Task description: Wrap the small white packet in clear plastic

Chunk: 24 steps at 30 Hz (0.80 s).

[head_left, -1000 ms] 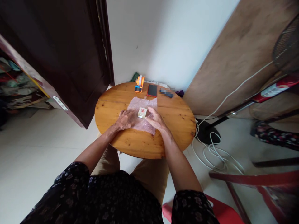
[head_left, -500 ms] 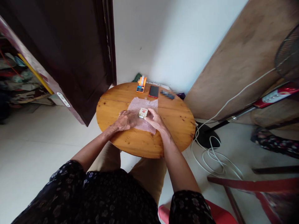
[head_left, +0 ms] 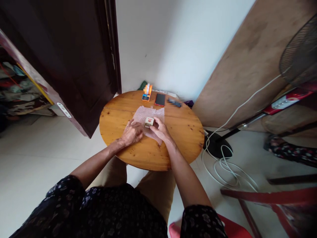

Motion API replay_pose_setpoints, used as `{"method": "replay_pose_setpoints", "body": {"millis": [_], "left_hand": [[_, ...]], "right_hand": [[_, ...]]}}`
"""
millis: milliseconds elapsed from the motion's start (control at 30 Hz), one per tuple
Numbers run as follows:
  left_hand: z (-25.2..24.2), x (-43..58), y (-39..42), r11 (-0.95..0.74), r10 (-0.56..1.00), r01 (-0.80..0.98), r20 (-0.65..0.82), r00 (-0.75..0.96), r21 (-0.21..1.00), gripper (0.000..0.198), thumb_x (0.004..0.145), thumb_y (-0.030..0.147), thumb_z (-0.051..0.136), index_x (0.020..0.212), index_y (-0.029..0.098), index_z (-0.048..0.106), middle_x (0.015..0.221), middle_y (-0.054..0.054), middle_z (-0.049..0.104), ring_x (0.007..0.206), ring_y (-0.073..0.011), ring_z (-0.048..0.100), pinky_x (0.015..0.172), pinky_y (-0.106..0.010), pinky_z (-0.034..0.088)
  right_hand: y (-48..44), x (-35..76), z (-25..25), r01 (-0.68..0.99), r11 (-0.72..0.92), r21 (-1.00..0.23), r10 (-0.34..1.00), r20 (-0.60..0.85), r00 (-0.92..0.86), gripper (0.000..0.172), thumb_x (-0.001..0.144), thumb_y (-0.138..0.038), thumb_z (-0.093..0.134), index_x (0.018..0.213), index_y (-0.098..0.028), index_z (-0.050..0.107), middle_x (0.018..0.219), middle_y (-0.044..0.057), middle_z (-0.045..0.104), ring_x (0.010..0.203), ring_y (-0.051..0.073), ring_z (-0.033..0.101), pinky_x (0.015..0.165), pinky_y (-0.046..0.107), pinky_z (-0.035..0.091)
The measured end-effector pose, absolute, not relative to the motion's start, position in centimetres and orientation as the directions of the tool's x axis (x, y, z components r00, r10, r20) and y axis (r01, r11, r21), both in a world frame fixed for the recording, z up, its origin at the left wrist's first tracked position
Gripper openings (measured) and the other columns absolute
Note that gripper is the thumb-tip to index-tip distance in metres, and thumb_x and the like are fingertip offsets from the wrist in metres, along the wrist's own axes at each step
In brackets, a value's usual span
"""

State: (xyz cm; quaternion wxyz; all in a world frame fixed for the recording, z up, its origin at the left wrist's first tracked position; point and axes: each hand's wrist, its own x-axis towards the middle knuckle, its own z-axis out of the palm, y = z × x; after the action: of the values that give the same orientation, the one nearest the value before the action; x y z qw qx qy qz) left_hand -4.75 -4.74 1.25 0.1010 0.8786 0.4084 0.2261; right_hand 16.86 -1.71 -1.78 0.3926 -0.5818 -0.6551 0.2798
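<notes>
Cream box (head_left: 149, 121): between my right hand's (head_left: 160, 130) thumb and fingers, over the bubble wrap (head_left: 148, 112).
Left hand (head_left: 132, 133): fingers curled at the wrap's near-left side; whether they pinch it, I cannot tell.
Wooden table (head_left: 183, 132): under everything, orange tape dispenser (head_left: 148, 90) and phone (head_left: 159, 99) beyond.

Behind the far edge of the tabletop (head_left: 183, 132) is a white wall (head_left: 153, 43). A dark door (head_left: 61, 59) is past the left edge. A fan (head_left: 303, 53) stands on the pale floor (head_left: 37, 172) past the right edge.
</notes>
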Motion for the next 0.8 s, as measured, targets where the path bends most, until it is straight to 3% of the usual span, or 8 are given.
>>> {"method": "replay_pose_setpoints", "body": {"millis": [67, 133, 233, 367, 467, 633, 733, 800], "left_hand": [[2.1, -4.2, -3.6, -0.572, 0.82, 0.69, 0.316, 0.476, 0.444, 0.018, 0.086, 0.022, 0.055, 0.09, 0.02, 0.072, 0.102, -0.007, 0.077, 0.103, -0.0235, 0.069, 0.114, -0.044, 0.041], [3.0, -3.4, -2.1, -0.436, 0.9, 0.74, 0.269, 0.343, 0.512, 0.017, 0.085, 0.025, 0.057, 0.088, 0.019, 0.073, 0.092, -0.008, 0.077, 0.092, -0.024, 0.071, 0.094, -0.037, 0.052], [4.0, -2.0, 0.3, -0.263, 0.964, 0.792, 0.181, 0.195, 0.55, 0.016, 0.082, 0.024, 0.059, 0.085, 0.02, 0.074, 0.09, -0.008, 0.078, 0.088, -0.0243, 0.071, 0.082, -0.033, 0.053], [4.0, -1.2, 2.2, -0.215, 0.976, 0.788, 0.148, 0.158, 0.577, 0.014, 0.08, 0.023, 0.061, 0.083, 0.019, 0.074, 0.09, -0.008, 0.078, 0.092, -0.0259, 0.071, 0.085, -0.033, 0.053], [3.4, -1.8, 2.6, -0.229, 0.973, 0.757, 0.142, 0.18, 0.612, 0.021, 0.08, 0.024, 0.06, 0.094, 0.017, 0.074, 0.095, -0.008, 0.077, 0.094, -0.0243, 0.071, 0.086, -0.032, 0.054], [2.0, -2.4, 2.7, -0.315, 0.9, 0.403, 0.135, 0.415, 0.859, 0.066, 0.074, 0.03, 0.069, 0.137, 0.016, 0.056, 0.126, -0.011, 0.07, 0.104, -0.0221, 0.068, 0.085, -0.03, 0.056], [1.0, -1.6, 3.1, -0.289, 0.912, 0.308, 0.163, 0.376, 0.907, 0.056, 0.072, 0.034, 0.074, 0.124, 0.016, 0.064, 0.115, -0.009, 0.07, 0.1, -0.0201, 0.066, 0.087, -0.03, 0.054], [0.7, -1.0, 3.4, -0.264, 0.926, 0.306, 0.151, 0.346, 0.915, 0.042, 0.071, 0.034, 0.075, 0.109, 0.016, 0.068, 0.099, -0.006, 0.07, 0.087, -0.0168, 0.064, 0.078, -0.028, 0.053]], "right_hand": [[-1.6, 17.7, -1.3, 0.419, 0.15, -0.896, 0.986, 0.167, 0.005, 0.063, 0.084, -0.041, 0.067, 0.143, -0.023, 0.054, 0.142, 0.011, 0.065, 0.133, 0.026, 0.06, 0.113, 0.043, 0.046], [-1.8, 18.7, -0.7, 0.275, 0.132, -0.952, 0.989, 0.147, 0.032, 0.061, 0.09, -0.055, 0.059, 0.142, -0.024, 0.055, 0.141, 0.011, 0.065, 0.134, 0.026, 0.059, 0.112, 0.044, 0.047], [-2.2, 19.7, 0.1, 0.16, 0.124, -0.979, 0.991, 0.131, 0.036, 0.063, 0.088, -0.067, 0.055, 0.135, -0.025, 0.061, 0.132, 0.01, 0.071, 0.131, 0.029, 0.062, 0.108, 0.046, 0.05], [-2.3, 18.9, -0.2, 0.262, 0.114, -0.958, 0.987, 0.14, 0.08, 0.057, 0.071, -0.054, 0.077, 0.119, -0.025, 0.069, 0.118, 0.006, 0.076, 0.115, 0.028, 0.069, 0.1, 0.042, 0.054], [-1.9, 17.6, -1.0, 0.303, 0.054, -0.952, 0.978, 0.111, 0.177, 0.038, 0.071, -0.042, 0.073, 0.103, -0.021, 0.073, 0.095, 0.004, 0.078, 0.095, 0.026, 0.072, 0.09, 0.039, 0.057], [-1.1, 17.0, -2.0, 0.278, 0.005, -0.96, 0.972, 0.07, 0.224, 0.029, 0.072, -0.038, 0.065, 0.091, -0.019, 0.074, 0.085, 0.003, 0.076, 0.085, 0.025, 0.072, 0.081, 0.037, 0.059], [-0.9, 17.2, -2.1, 0.249, -0.021, -0.968, 0.973, 0.038, 0.229, 0.032, 0.068, -0.038, 0.066, 0.092, -0.018, 0.074, 0.087, 0.004, 0.077, 0.084, 0.025, 0.073, 0.078, 0.036, 0.059], [-1.0, 17.4, -1.9, 0.228, -0.03, -0.973, 0.973, 0.024, 0.23, 0.036, 0.067, -0.039, 0.067, 0.095, -0.018, 0.074, 0.089, 0.005, 0.078, 0.084, 0.025, 0.073, 0.077, 0.035, 0.059]]}}
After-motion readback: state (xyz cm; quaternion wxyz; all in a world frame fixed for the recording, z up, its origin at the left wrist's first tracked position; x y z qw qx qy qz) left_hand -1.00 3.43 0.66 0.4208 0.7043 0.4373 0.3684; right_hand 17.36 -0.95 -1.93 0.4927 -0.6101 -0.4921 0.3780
